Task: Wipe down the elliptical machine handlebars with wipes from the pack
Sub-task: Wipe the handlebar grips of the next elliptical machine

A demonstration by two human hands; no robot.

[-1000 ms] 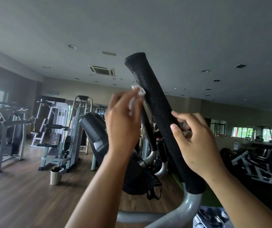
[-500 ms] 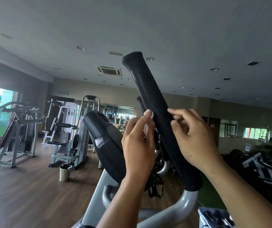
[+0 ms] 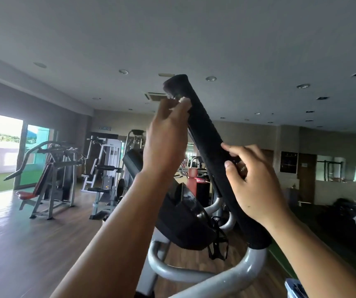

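Observation:
The elliptical's black foam handlebar grip rises slanted to the upper left from a grey metal arm. My left hand is high on the grip's left side, near its top end, with a small white wipe pinched at the fingertips against the foam. My right hand holds the grip's lower half from the right, thumb and forefinger on the foam. The wipes pack shows only as a corner at the bottom right edge.
The elliptical's black console and grey frame tubes sit just behind my arms. Weight machines stand on the wooden floor to the left. Dark equipment lies at the right.
My left hand has slid with the wipe up the grip, from its middle to near the top end. My right hand has stayed on the lower half. The camera has turned slightly left.

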